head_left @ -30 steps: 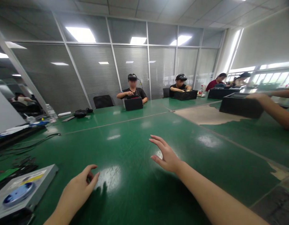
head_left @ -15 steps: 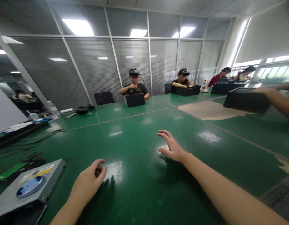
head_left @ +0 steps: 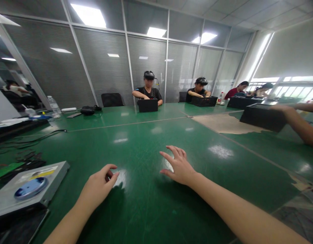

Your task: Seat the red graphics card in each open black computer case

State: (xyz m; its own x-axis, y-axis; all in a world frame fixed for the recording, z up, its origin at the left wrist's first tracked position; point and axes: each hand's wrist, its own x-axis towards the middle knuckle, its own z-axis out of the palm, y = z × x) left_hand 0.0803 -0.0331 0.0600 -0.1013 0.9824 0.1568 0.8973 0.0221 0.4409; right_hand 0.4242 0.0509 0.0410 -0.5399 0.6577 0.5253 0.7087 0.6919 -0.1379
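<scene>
My left hand hovers over the green table with its fingers loosely curled and nothing in them. My right hand is held out a little farther ahead, fingers stretched and slightly apart, empty, just above the tabletop. A flat grey metal device with a blue round disc on top lies to the left of my left hand, near the table's front left.
Green circuit boards and black cables lie at the far left. Across the table sit people behind black boxes. A neighbour's arm reaches to a black box at right. The mat is torn bare near there.
Both hands have drifted slightly; the right hand moved a little left and closer to me. The view tilted and shifted, so the grey device sits higher in the picture.
</scene>
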